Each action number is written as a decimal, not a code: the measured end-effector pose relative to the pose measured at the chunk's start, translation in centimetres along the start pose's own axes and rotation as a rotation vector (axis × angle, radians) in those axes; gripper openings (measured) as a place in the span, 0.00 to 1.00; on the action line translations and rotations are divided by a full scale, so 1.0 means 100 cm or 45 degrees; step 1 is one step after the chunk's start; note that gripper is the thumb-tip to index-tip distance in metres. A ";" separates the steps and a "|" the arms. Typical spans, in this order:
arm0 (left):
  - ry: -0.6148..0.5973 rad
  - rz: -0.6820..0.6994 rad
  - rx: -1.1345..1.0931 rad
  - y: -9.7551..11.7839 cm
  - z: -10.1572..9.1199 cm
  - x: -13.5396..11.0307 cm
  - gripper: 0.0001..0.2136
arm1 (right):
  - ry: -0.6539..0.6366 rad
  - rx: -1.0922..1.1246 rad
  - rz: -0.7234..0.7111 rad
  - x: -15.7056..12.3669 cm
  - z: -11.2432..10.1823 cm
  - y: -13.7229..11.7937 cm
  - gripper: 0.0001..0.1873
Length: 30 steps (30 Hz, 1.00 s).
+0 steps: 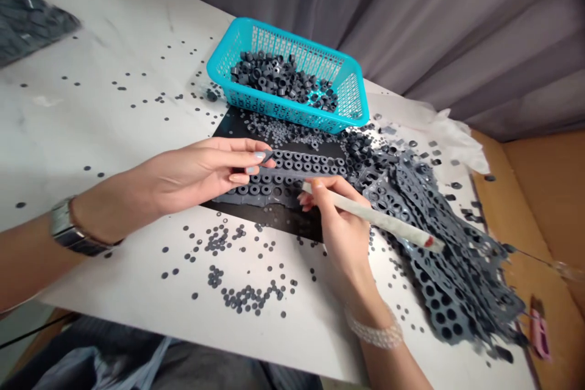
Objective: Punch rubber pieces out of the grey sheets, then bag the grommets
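Head view: ring-studded grey sheet lies on a black mat, mid-table, between the two hands; cannot tell whether its rows belong to one piece or two. Turquoise basket, part-filled with loose grey rings, stands at the mat's far edge.

Risks, as I judge them. Sheet looks thin and rubbery; a hard push from the pale rod could make it buckle or skid, sending the rod's tip towards the fingertips opposite. Small bits strewn along the mat's far side could roll underneath and spoil the footing. Any ring knocked off towards the near edge of the table would land among scattered discs and might be hard to sort out. Rod's red-marked end hangs over the heap of holed sheets towards the table's right edge; a wide swing might snag there.

Fingers. Left hand: thumb and index pinched together on a dark grey flap, sheet's own corner or a separate scrap, cannot tell; other fingers loosely extended. Right hand: thumb and index closed round the rod near its tip, pen-fashion, remaining fingers curled beneath. Tip sits just beside the near rows; contact unclear.
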<state>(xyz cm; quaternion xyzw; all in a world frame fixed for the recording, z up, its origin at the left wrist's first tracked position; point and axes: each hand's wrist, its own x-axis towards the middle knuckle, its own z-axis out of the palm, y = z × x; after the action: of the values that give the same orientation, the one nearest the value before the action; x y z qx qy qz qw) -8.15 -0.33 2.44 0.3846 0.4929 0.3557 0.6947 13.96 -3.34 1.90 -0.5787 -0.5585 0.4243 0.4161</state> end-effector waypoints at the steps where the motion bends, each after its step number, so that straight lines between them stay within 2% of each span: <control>1: -0.011 -0.023 -0.027 0.000 0.002 -0.001 0.13 | 0.007 0.007 -0.006 0.000 -0.001 -0.001 0.13; 4: -0.030 -0.089 -0.117 0.002 0.009 -0.003 0.14 | 0.013 0.010 -0.007 -0.001 -0.001 -0.002 0.13; 8: -0.060 -0.094 -0.209 0.003 0.016 -0.005 0.11 | 0.010 0.005 -0.004 -0.001 -0.002 -0.001 0.13; 17: -0.108 -0.152 -0.445 0.004 0.019 -0.004 0.08 | 0.007 -0.004 -0.005 -0.001 -0.001 -0.003 0.14; 21: -0.075 -0.145 -0.509 0.003 0.019 -0.005 0.06 | -0.007 -0.012 0.011 -0.002 0.000 -0.004 0.13; 25: -0.006 -0.138 -0.500 0.000 0.019 -0.005 0.03 | -0.033 -0.021 0.019 -0.004 0.003 -0.005 0.14; 30: 0.006 -0.091 -0.365 -0.003 0.019 -0.006 0.09 | -0.101 -0.074 0.013 -0.005 0.008 -0.004 0.14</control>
<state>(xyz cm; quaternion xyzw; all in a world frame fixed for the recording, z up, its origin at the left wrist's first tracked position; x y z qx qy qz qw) -6.44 -1.33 2.81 0.2630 0.4520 0.3984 0.7535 13.06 -3.80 2.11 -0.5761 -0.5838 0.4326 0.3743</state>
